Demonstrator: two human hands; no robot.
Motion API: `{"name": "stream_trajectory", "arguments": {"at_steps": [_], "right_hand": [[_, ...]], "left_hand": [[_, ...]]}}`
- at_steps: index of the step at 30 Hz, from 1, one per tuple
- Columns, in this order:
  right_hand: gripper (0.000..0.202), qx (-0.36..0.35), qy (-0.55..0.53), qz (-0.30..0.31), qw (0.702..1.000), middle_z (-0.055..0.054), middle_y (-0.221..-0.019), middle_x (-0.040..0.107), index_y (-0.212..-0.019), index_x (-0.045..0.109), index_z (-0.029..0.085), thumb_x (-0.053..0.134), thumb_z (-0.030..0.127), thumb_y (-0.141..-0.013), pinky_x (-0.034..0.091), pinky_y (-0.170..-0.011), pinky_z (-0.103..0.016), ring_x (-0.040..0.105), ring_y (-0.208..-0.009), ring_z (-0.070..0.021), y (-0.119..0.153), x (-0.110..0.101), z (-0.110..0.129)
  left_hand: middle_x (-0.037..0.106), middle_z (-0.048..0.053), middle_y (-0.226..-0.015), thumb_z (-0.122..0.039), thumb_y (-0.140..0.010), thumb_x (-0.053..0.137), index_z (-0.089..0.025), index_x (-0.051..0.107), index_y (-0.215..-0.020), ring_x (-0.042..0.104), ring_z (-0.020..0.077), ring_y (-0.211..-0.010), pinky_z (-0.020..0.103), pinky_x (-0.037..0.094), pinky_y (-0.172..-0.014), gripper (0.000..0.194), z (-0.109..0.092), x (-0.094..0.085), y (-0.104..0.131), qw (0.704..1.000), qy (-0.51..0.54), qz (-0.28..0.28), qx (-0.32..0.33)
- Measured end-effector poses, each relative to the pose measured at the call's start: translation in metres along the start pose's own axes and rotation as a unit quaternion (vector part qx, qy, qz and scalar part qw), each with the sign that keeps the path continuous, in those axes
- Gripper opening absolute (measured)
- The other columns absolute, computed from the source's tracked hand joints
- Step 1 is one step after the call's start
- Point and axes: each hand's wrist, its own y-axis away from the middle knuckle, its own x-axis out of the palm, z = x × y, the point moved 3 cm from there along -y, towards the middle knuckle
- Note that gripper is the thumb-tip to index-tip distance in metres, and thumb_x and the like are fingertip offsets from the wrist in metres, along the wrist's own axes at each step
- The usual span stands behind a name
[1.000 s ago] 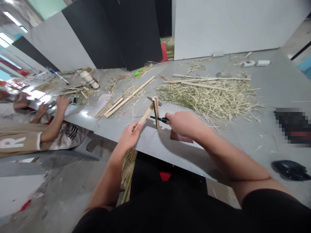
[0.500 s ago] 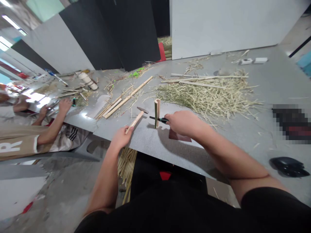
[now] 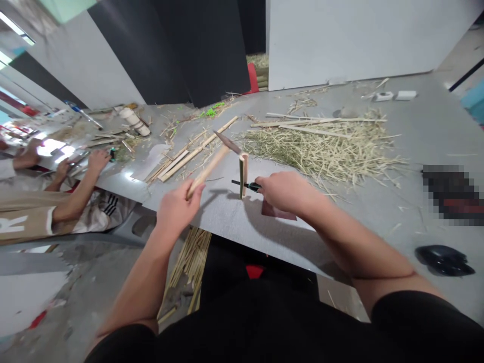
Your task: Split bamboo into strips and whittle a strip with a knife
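Observation:
My left hand (image 3: 177, 206) is wrapped round the wooden handle of a hammer (image 3: 208, 170). The hammer's dark head is raised and, in this view, lies close to the top of an upright split piece of bamboo (image 3: 242, 171). My right hand (image 3: 282, 191) grips the black and green handle of a knife (image 3: 254, 187). Its dark blade crosses the bamboo partway up, with the tip showing on the left side; how deep it sits I cannot tell. Under my right hand, a flat reddish-brown piece (image 3: 278, 212) rests on the grey table (image 3: 227, 219).
Behind my hands spreads a heap of bamboo shavings (image 3: 325, 151). Long bamboo strips (image 3: 198, 151) lie to the left. A shiny black object (image 3: 445, 260) is at the right. Another person's hand (image 3: 99, 159) works at the far left. Upright panels (image 3: 351, 45) border the back.
My left hand has lifted the hammer up from low beside the bamboo, its head now near the bamboo's top. The right hand, knife and bamboo stay almost where they were.

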Motion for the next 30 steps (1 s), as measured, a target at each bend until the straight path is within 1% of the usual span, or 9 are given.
{"name": "stream_trajectory", "arguments": {"at_steps": [3, 6, 8, 13, 17, 20, 24, 28, 30], "right_hand": [[0.030, 0.012, -0.006, 0.002, 1.000, -0.009, -0.094, 0.072, -0.122, 0.073, 0.021, 0.071, 0.036, -0.096, 0.035, -0.074, -0.029, 0.067, -0.082, -0.0196, -0.002, 0.001, 0.000], [0.033, 0.014, -0.009, 0.004, 1.000, -0.010, -0.098, 0.073, -0.126, 0.074, 0.020, 0.070, 0.036, -0.097, 0.036, -0.076, -0.028, 0.066, -0.082, -0.0188, -0.004, 0.002, -0.001], [0.036, 0.015, -0.011, 0.013, 1.000, -0.011, -0.099, 0.073, -0.129, 0.074, 0.019, 0.070, 0.037, -0.099, 0.036, -0.076, -0.029, 0.066, -0.082, -0.0185, -0.003, 0.000, 0.000], [0.031, 0.034, -0.008, 0.031, 0.999, -0.012, -0.101, 0.074, -0.128, 0.073, 0.019, 0.057, 0.036, -0.108, 0.037, -0.076, -0.029, 0.070, -0.088, -0.0217, 0.001, -0.011, 0.009], [0.038, 0.034, -0.009, 0.044, 0.998, -0.013, -0.103, 0.074, -0.132, 0.072, 0.021, 0.047, 0.041, -0.113, 0.039, -0.077, -0.030, 0.072, -0.092, -0.0244, 0.001, -0.015, 0.014], [0.042, 0.032, -0.013, 0.040, 0.999, -0.013, -0.106, 0.075, -0.134, 0.073, 0.023, 0.042, 0.043, -0.115, 0.041, -0.078, -0.030, 0.073, -0.096, -0.0255, 0.001, -0.015, 0.014], [0.039, 0.029, -0.006, 0.029, 0.999, -0.013, -0.107, 0.076, -0.135, 0.074, 0.024, 0.048, 0.042, -0.113, 0.040, -0.078, -0.031, 0.074, -0.098, -0.0260, 0.003, -0.015, 0.014], [0.036, 0.020, 0.005, 0.036, 0.999, -0.011, -0.108, 0.076, -0.136, 0.074, 0.025, 0.068, 0.038, -0.102, 0.040, -0.075, -0.030, 0.074, -0.096, -0.0251, 0.003, -0.014, 0.015], [0.038, 0.016, 0.007, 0.038, 0.999, -0.010, -0.109, 0.077, -0.136, 0.074, 0.026, 0.072, 0.035, -0.099, 0.039, -0.074, -0.030, 0.075, -0.097, -0.0253, 0.004, -0.013, 0.015]], "left_hand": [[0.057, 0.002, -0.068, -0.061, -0.101, 0.066, -0.022, 0.074, -0.096, 0.036, 0.0099, -0.060, 0.030, 0.024, -0.066, 0.041, 0.005, -0.002, -0.002, 0.998, -0.013, 0.060, -0.014], [0.058, 0.001, -0.070, -0.061, -0.107, 0.056, -0.020, 0.067, -0.094, 0.043, 0.0094, -0.061, 0.028, 0.030, -0.065, 0.045, 0.009, -0.012, -0.001, 0.995, 0.081, -0.032, -0.052], [0.054, 0.001, -0.068, -0.059, -0.107, 0.055, -0.019, 0.063, -0.092, 0.041, 0.0094, -0.061, 0.028, 0.028, -0.066, 0.043, 0.005, -0.019, 0.001, 0.993, 0.076, -0.085, -0.035], [0.052, 0.002, -0.070, -0.056, -0.102, 0.065, -0.021, 0.069, -0.097, 0.030, 0.0102, -0.061, 0.031, 0.013, -0.071, 0.036, -0.007, -0.028, 0.002, 0.996, -0.081, -0.019, 0.029], [0.051, 0.001, -0.068, -0.058, -0.105, 0.058, -0.021, 0.067, -0.093, 0.039, 0.0106, -0.064, 0.027, 0.026, -0.070, 0.040, -0.003, -0.033, -0.001, 0.998, -0.026, -0.060, -0.002], [0.054, 0.001, -0.067, -0.059, -0.104, 0.059, -0.021, 0.068, -0.092, 0.042, 0.0109, -0.064, 0.027, 0.030, -0.070, 0.041, -0.001, -0.032, -0.001, 0.999, -0.011, -0.029, -0.009], [0.063, 0.003, -0.072, -0.062, -0.101, 0.063, -0.023, 0.074, -0.098, 0.044, 0.0124, -0.063, 0.028, 0.027, -0.067, 0.041, -0.003, -0.027, 0.001, 0.998, -0.021, 0.053, -0.006], [0.058, 0.002, -0.070, -0.059, -0.105, 0.056, -0.021, 0.069, -0.095, 0.045, 0.0111, -0.065, 0.028, 0.032, -0.070, 0.041, -0.004, -0.035, -0.001, 0.999, -0.004, -0.024, -0.025], [0.056, 0.002, -0.070, -0.059, -0.105, 0.056, -0.021, 0.065, -0.092, 0.043, 0.0108, -0.064, 0.028, 0.030, -0.070, 0.041, -0.005, -0.038, -0.003, 0.999, -0.023, -0.002, -0.030]]}}
